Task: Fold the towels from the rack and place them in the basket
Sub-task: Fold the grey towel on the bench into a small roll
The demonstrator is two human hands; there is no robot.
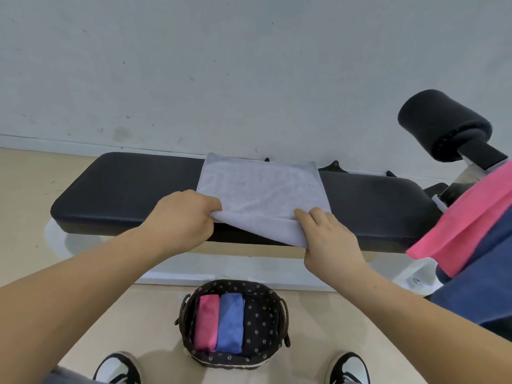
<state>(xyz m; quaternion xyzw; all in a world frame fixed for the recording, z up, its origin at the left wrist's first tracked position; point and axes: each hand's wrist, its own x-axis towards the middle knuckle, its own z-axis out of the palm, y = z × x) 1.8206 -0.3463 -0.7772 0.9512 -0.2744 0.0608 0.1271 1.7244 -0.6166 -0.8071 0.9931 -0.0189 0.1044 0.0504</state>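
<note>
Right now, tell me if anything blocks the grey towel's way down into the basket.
Nothing visible does. The left hand and right hand grip the grey towel on the bench; the basket stands open on the floor below, its right side free beside a folded pink towel and blue towel.

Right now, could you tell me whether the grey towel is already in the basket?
No, the grey towel lies on the black bench, held by the left hand and right hand.
</note>
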